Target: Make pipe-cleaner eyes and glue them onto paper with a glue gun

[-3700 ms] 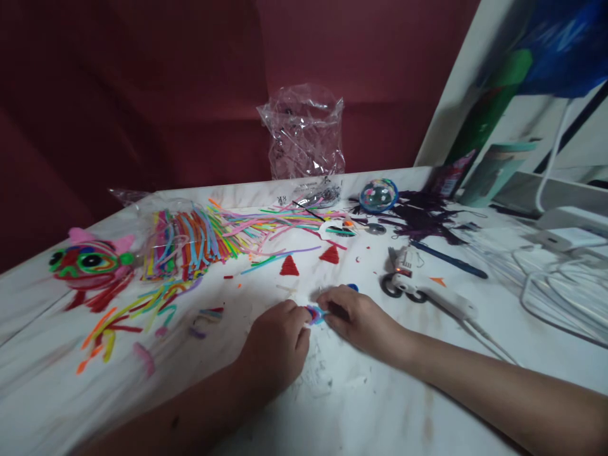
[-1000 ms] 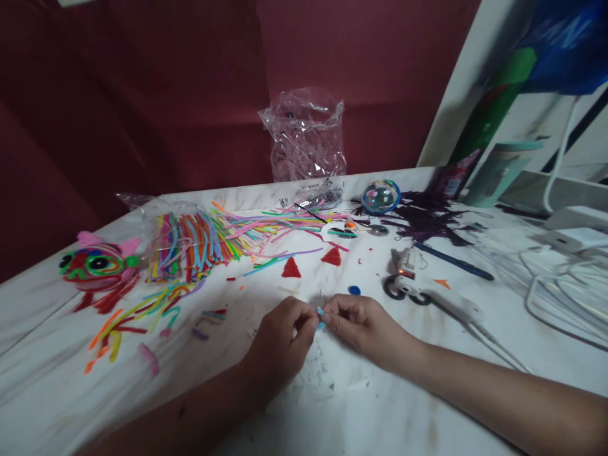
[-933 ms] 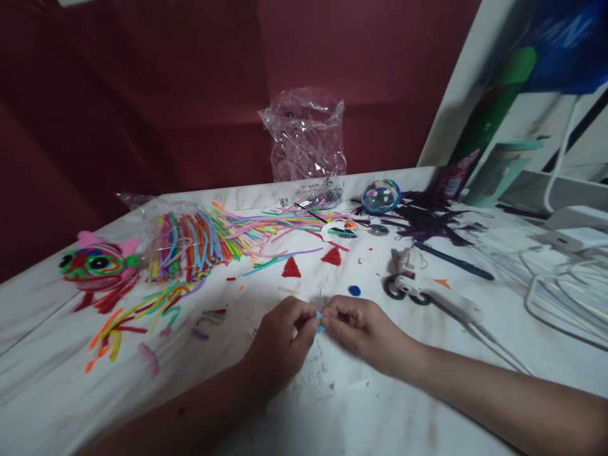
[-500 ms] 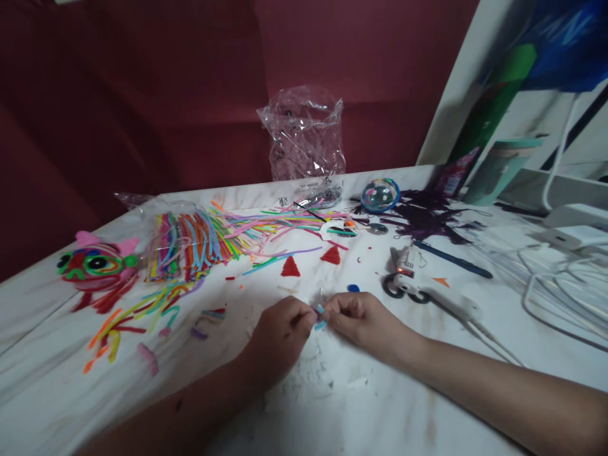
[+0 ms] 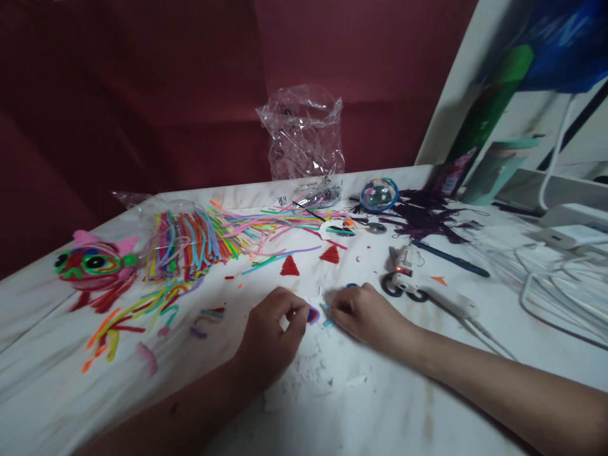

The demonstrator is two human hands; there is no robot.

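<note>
A clear plastic bag [image 5: 304,136] stands upright at twelve o'clock by the table's [image 5: 380,405] far edge, its contents too unclear to name. A second bag [image 5: 156,234] lies at ten o'clock, with coloured pipe cleaners [image 5: 228,237] spilling out of it. Bare room lies at six o'clock, toward the near edge. A glue gun [image 5: 403,273] sits at two o'clock. The left hand [image 5: 273,332] curls its fingers narrow against a small coil [image 5: 312,313]. The right hand's [image 5: 363,313] bent fingers touch a blue strip [image 5: 327,322]. I cannot tell whether either hand truly grips.
</note>
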